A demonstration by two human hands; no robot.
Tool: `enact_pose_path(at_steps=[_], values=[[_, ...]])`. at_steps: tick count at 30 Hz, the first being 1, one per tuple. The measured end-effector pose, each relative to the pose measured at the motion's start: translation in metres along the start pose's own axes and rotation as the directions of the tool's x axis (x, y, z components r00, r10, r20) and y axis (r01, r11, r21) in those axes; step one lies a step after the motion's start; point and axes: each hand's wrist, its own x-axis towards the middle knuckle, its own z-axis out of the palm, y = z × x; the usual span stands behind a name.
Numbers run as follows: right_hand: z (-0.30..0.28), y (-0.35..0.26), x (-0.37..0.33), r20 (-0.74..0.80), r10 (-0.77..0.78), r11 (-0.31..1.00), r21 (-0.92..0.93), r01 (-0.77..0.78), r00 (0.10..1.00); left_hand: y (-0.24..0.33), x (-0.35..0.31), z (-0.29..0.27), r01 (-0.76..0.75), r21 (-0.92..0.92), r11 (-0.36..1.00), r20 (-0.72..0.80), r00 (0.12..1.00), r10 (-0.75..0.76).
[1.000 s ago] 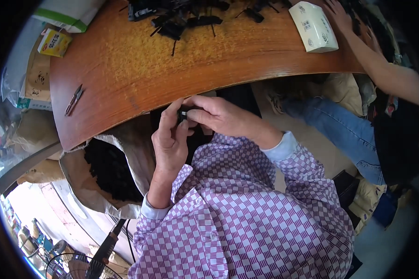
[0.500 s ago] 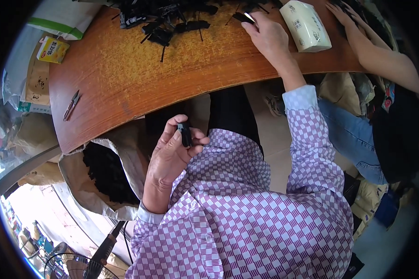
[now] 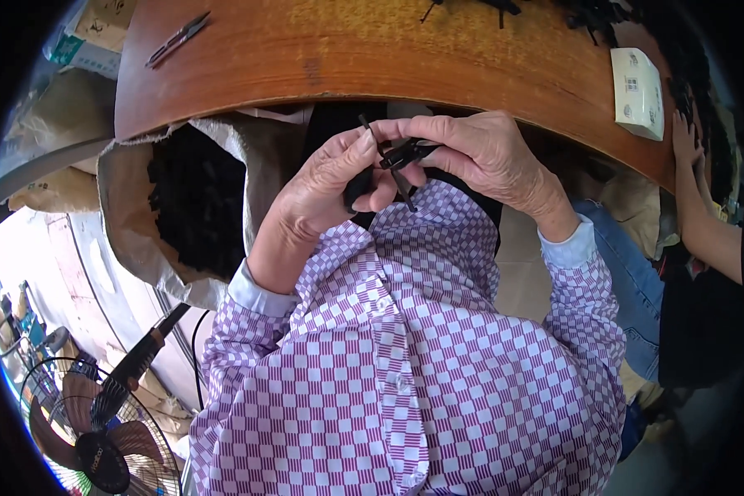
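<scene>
Above my lap, just off the table's near edge, my two hands meet around a small black part (image 3: 400,157) with thin dark prongs sticking out. My left hand (image 3: 318,182) is closed, thumb and forefinger pinching one side of it. A second dark piece (image 3: 358,188) sits under the curled fingers of that hand. From the right, my right hand (image 3: 492,157) grips the same part between thumb and fingers. The fingers partly cover the part, so its exact kind cannot be made out.
A wooden table (image 3: 306,50) curves across the top, with thread snips (image 3: 178,40), a tissue pack (image 3: 636,95) and black pieces (image 3: 488,7) on it. Left of my lap stands an open sack (image 3: 120,231) of black parts. A fan (image 3: 103,459) stands lower left; another person's arm (image 3: 715,227) is right.
My right hand has come back from the tabletop to meet my left hand, which has risen slightly. Both now work on the black part. The view has shifted too.
</scene>
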Motion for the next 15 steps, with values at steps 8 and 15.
enact_pose_path(at_steps=[8, 15], values=[[0.025, -0.002, 0.008, 0.023, -0.062, 0.996, 0.072, 0.060, 0.998, -0.008, -0.018, -0.014, 0.132, -0.409, 0.903, 0.234, 0.972, -0.035], [0.030, -0.027, 0.008, 0.015, 0.407, 0.890, 0.216, -0.400, 0.913, 0.002, -0.021, 0.003, -0.143, 0.058, 0.988, -0.223, 0.963, 0.153]])
